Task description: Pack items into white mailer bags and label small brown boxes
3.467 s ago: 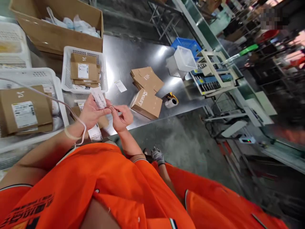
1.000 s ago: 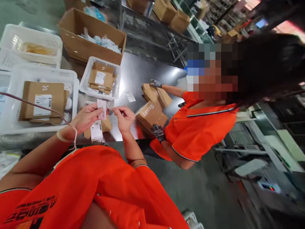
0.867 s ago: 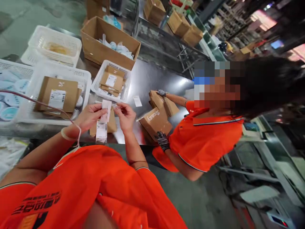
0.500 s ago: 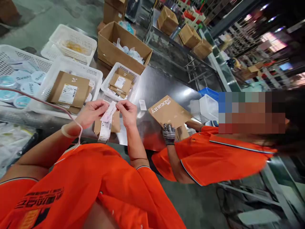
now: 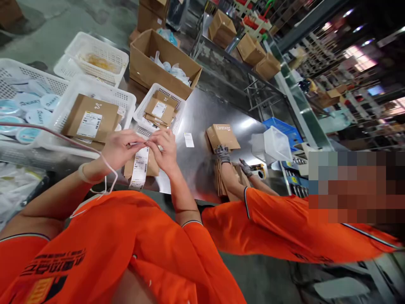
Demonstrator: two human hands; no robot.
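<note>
Two bare hands pinch a white label strip (image 5: 139, 168) above a brown mailer (image 5: 151, 168) on the steel desk (image 5: 196, 177). The left hand (image 5: 118, 147) and right hand (image 5: 163, 152) are closed on its top end, and the strip hangs down. A white basket (image 5: 151, 89) of mailers (image 5: 159, 110) sits just beyond them.
</note>
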